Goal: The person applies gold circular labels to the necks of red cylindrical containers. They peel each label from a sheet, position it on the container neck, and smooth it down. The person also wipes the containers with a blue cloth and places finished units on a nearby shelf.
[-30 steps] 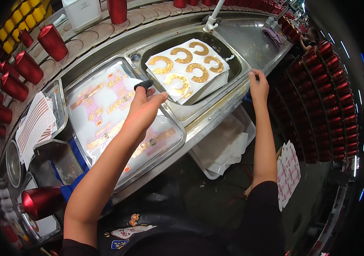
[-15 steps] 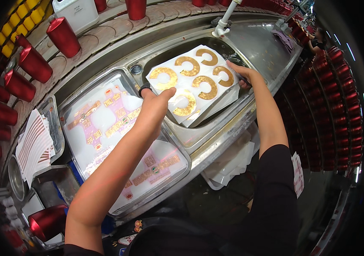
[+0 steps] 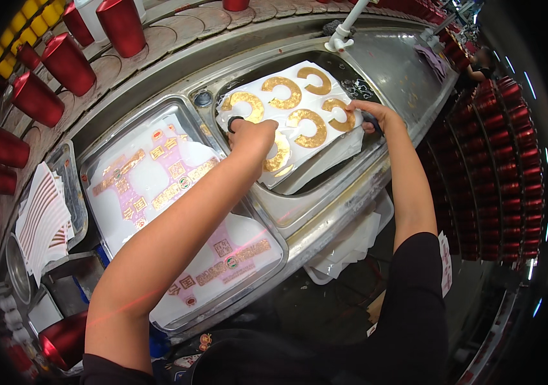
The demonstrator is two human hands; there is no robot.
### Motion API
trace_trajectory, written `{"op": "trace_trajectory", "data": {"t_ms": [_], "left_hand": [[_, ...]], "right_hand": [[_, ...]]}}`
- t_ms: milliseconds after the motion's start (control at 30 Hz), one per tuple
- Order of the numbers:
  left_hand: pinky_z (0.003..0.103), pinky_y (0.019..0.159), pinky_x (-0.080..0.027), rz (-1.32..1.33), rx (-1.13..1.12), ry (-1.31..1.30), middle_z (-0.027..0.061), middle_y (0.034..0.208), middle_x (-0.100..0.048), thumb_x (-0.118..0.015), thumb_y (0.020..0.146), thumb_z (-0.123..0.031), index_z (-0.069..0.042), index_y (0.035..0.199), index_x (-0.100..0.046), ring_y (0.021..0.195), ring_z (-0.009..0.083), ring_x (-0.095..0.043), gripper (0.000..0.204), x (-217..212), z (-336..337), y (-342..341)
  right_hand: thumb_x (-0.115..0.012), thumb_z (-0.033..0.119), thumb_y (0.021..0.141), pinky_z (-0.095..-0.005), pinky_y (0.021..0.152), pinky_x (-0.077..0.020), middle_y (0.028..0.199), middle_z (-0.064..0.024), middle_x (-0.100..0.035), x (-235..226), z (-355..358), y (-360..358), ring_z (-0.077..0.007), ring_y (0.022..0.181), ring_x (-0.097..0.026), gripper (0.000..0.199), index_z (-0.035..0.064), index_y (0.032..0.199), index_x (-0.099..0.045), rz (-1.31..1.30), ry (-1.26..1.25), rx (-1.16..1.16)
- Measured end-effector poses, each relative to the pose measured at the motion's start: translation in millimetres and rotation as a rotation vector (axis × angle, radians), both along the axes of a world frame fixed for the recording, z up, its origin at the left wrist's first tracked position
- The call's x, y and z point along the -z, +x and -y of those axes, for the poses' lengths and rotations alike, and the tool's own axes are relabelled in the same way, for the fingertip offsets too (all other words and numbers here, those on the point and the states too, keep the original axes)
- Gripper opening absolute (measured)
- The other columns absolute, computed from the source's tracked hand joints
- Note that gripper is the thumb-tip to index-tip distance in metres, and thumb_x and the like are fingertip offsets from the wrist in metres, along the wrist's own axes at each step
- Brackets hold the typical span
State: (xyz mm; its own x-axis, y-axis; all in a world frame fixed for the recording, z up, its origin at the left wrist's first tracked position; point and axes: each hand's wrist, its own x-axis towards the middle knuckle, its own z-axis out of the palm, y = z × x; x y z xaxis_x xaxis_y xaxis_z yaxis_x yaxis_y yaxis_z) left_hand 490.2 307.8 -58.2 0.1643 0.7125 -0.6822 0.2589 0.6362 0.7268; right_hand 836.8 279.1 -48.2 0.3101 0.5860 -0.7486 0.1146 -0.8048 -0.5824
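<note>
Left hand — fingers curled over the gold-arc decal sheet, tips hidden. Right hand — thumb at its right edge, fingers bent; can't tell if either grips!

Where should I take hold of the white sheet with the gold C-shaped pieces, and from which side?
Probably by its opposite left and right edges: left hand from the left, right hand from the right. The thin white sheet lies flat over other white sheets, so its edges offer the easiest pinch, with less pressing on the gold C-shaped pieces.
</note>
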Motion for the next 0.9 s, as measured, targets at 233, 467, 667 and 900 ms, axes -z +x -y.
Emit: {"op": "trace_trajectory", "data": {"t_ms": [233,467,667,900], "left_hand": [[0.054,0.082,-0.057,-0.042,0.01,0.026,0.0283,0.145,-0.037,-0.067,0.09,-0.03,0.003,0.15,-0.015,0.12,0.0422,-0.054,0.085,21.0,-9.5,7.2],[0.046,0.114,-0.038,0.021,-0.088,-0.023,0.0288,0.153,-0.031,-0.066,0.082,-0.022,0.006,0.143,-0.027,0.141,0.0426,-0.037,0.077,17.2,-8.5,7.1],[0.048,0.11,-0.041,-0.007,-0.151,-0.047,0.0277,0.152,-0.036,-0.061,0.084,-0.019,0.003,0.144,-0.026,0.137,0.0433,-0.043,0.072,16.6,-9.9,10.1],[0.053,0.102,-0.048,0.038,-0.226,-0.061,0.0281,0.149,-0.041,-0.052,0.09,-0.018,0.0,0.143,-0.026,0.13,0.0437,-0.049,0.061,19.2,-6.8,10.5]], "right_hand": [[-0.08,0.03,0.073,-0.0229,0.039,-0.0236,0.062,0.0023,-0.058,7.8,-4.4,3.7,-0.0072,0.04,-0.037,0.022,0.013,0.083,-0.069,-0.004,0.058,-0.055],[-0.077,0.024,0.074,-0.0255,0.037,-0.0276,0.061,-0.0003,-0.057,5.6,0.0,-4.6,-0.0099,0.039,-0.04,0.017,0.0115,0.082,-0.068,0.023,0.152,-0.008],[-0.074,0.019,0.073,-0.0271,0.039,-0.0344,0.066,-0.0042,-0.062,-1.1,16.0,-13.6,-0.0147,0.044,-0.051,0.017,0.0073,0.083,-0.069,0.093,0.305,0.039],[-0.074,0.02,0.071,-0.0292,0.045,-0.0394,0.072,-0.0039,-0.062,-12.7,34.8,-28.8,-0.0146,0.054,-0.055,0.021,0.0067,0.086,-0.069,0.182,0.363,0.16]]}}
